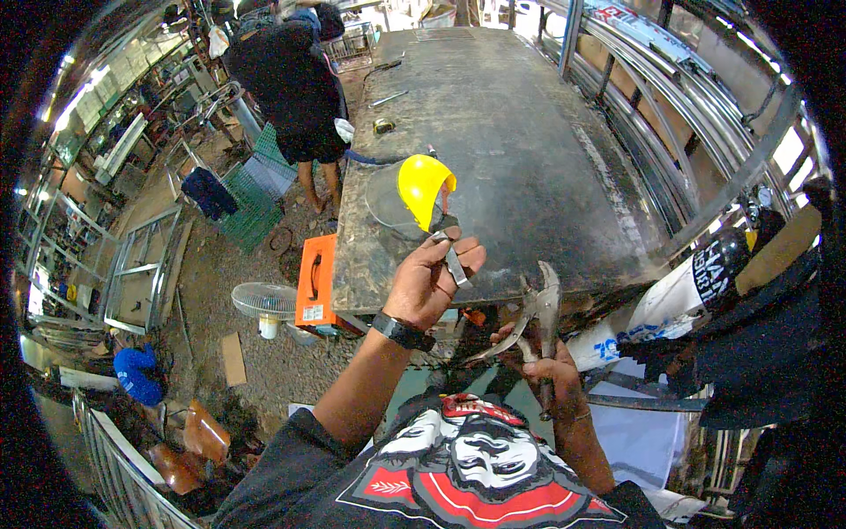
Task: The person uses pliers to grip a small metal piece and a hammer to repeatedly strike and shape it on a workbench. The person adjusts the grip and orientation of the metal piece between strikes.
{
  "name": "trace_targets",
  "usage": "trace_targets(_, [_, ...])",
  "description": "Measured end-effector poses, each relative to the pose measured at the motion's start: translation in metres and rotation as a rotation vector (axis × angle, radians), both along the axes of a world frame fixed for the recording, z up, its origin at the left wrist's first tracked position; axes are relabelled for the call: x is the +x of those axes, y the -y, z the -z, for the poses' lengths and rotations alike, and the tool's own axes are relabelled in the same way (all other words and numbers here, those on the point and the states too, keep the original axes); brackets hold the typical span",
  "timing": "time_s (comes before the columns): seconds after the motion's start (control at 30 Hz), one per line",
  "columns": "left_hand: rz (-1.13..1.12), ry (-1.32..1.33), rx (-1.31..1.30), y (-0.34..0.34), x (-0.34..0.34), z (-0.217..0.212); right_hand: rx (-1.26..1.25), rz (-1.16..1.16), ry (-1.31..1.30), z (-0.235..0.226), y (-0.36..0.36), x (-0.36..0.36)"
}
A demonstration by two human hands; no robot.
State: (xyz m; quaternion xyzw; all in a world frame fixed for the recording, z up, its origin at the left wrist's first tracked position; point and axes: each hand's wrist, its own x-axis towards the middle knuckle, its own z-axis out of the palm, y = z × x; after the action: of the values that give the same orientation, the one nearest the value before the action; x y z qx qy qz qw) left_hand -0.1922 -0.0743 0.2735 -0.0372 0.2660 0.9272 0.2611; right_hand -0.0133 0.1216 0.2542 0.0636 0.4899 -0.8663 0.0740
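My left hand (429, 284) is raised over the near edge of a dark metal workbench (520, 167) and pinches a small flat strip of metal (455, 264) between thumb and fingers. My right hand (539, 363), lower and nearer my chest, grips a metal hammer (543, 304) by its handle, head pointing up, together with a thin curved metal piece (499, 346). A yellow face shield (419, 189) with a clear visor lies on the bench just beyond my left hand.
Another person in dark clothes (295, 88) stands at the bench's far left side. An orange machine (316, 280) and a white fan (265, 304) sit on the floor to the left. Steel frames and tubes (696, 132) line the right side.
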Motion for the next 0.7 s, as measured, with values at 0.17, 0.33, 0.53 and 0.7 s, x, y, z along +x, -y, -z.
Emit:
trace_targets(0.17, [0.125,-0.097,-0.098,0.025,-0.018,-0.006,0.044,0.055,-0.004,0.003,0.025,-0.014])
trace_targets(0.33, [0.193,-0.206,-0.228,0.052,-0.037,-0.002,0.034,0.041,0.014,0.007,0.052,-0.024])
trace_targets(0.53, [0.224,-0.224,-0.12,0.079,-0.072,0.032,0.079,-0.012,-0.037,0.019,0.068,-0.033])
trace_targets(0.7, [0.17,-0.262,-0.179,0.093,-0.076,0.028,0.109,-0.043,-0.035,0.017,0.074,-0.043])
